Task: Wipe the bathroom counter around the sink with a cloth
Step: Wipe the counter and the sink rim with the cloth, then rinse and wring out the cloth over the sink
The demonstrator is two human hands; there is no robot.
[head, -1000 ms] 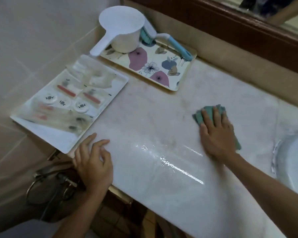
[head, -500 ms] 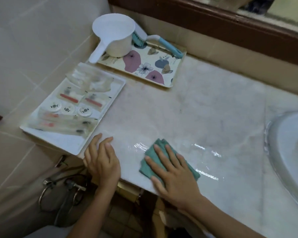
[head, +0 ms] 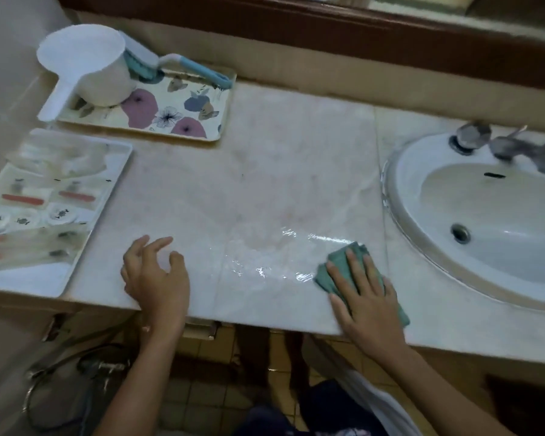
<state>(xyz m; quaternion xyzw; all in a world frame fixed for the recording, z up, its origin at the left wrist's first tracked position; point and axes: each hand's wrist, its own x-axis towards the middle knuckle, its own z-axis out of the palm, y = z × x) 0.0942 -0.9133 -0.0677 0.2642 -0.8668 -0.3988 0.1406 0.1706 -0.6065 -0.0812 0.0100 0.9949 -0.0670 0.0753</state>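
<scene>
A pale marble counter (head: 265, 171) runs left of a white oval sink (head: 497, 221). My right hand (head: 364, 297) lies flat on a green cloth (head: 328, 275), pressing it onto the counter near the front edge, just left of the sink rim. Wet, shiny streaks (head: 283, 253) cover the marble to the left of the cloth. My left hand (head: 155, 275) rests on the front edge of the counter with its fingers spread and holds nothing.
A floral tray (head: 202, 121) at the back left carries a white scoop (head: 88, 67) and a blue-handled brush (head: 186, 66). A white tray (head: 29, 278) of wrapped toiletries overhangs the left end. A metal tap (head: 504, 146) stands behind the sink. A wooden mirror frame (head: 296, 23) runs along the back wall.
My right hand slid the cloth from the middle back of the counter to the front edge, then right toward the sink. The left hand stayed at the front edge.
</scene>
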